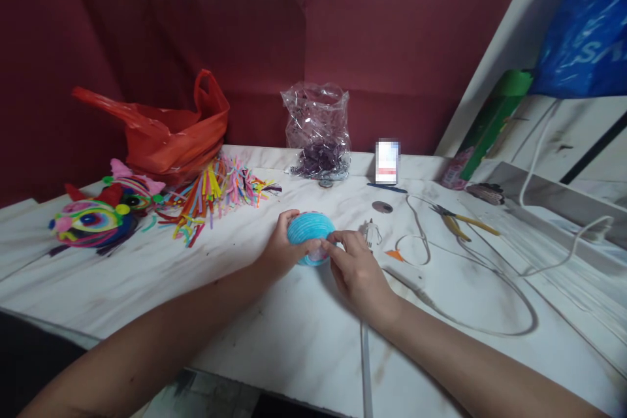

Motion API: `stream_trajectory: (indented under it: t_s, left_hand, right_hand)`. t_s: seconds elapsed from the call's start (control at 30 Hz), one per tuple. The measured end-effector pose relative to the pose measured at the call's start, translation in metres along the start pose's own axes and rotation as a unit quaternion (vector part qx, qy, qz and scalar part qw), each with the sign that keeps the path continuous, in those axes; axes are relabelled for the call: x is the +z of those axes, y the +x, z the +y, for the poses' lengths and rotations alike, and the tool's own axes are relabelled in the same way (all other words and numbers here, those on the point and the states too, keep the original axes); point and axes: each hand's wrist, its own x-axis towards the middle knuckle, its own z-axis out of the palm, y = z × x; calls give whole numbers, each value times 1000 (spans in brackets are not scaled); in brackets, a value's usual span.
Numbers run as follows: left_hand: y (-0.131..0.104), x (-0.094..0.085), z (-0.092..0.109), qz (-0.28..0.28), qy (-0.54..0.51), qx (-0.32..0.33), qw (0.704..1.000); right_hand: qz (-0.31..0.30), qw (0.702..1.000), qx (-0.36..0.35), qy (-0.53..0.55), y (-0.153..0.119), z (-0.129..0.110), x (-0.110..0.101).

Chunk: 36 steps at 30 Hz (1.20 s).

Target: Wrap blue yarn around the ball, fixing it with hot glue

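Bare forearms (161,339) below; centrally, a turquoise, coiled round piece (310,227) is cupped by left hand (283,248), edge-pinched by right hand (361,271) — coils could be skewed by pressure.

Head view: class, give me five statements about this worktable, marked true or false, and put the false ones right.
1. The left hand holds the blue ball. True.
2. The pliers lie left of the blue ball. False: the pliers lie to its right.
3. The red bag is behind the colourful strips. True.
4. The clear bag is empty. False: something dark purple is inside.
5. An orange piece lies right of the right hand. True.
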Motion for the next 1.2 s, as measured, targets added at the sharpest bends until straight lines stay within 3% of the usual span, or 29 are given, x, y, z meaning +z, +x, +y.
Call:
stream_trajectory:
  t_s: [0.1,0.23,0.53,0.7,0.87,1.03,1.2]
  left_hand:
    - [1,0,1,-3,-23,-26,999]
    - [3,0,3,-1,-27,-34,999]
    - [3,-2,8,2,-34,-54,998]
    - [7,-4,6,18,-105,-90,990]
    - [10,-7,6,18,-182,-100,978]
    - [7,-5,6,-3,-223,-97,970]
    - [1,0,10,-31,-223,-95,970]
  right_hand:
    - [9,992,65,109,1,2,-1]
    - [63,949,196,238,4,8,-3]
    - [50,942,262,205,9,8,-12]
    - [31,938,278,203,11,8,-18]
    - [11,955,266,134,9,11,-16]
    - [23,976,187,109,3,18,-3]
    - [-28,984,134,116,-3,15,10]
